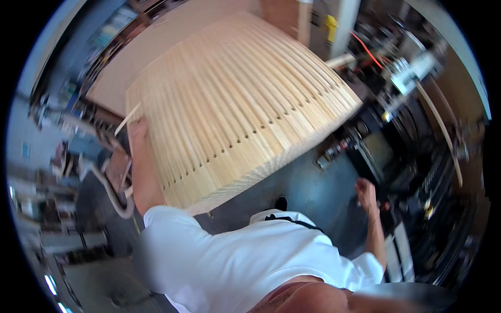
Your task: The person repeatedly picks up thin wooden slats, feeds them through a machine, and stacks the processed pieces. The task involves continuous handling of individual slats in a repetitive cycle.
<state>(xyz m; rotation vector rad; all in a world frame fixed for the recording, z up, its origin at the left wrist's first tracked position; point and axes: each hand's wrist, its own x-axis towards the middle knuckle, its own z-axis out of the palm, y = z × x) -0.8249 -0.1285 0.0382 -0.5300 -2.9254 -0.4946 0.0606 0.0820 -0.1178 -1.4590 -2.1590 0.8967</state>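
A large slab of pale wood (229, 88) fills the upper middle, lined with long parallel grooves and a row of small dark holes along its near end. My left arm reaches along the slab's left side. The closed left hand (138, 130) lies at that edge, with a thin wooden strip (125, 121) sticking out from it; its fingers are partly hidden. Off to the right, my right hand (366, 194) hangs beside my body, curled into a loose fist with nothing visible in it. It is apart from the slab.
Behind the slab stands a broad tan board (112, 86). Blurred machinery (417, 73) with an orange cord (368, 49) stands at the right. A pale curved hose (112, 195) hangs at the left. Grey floor (308, 182) shows below the slab.
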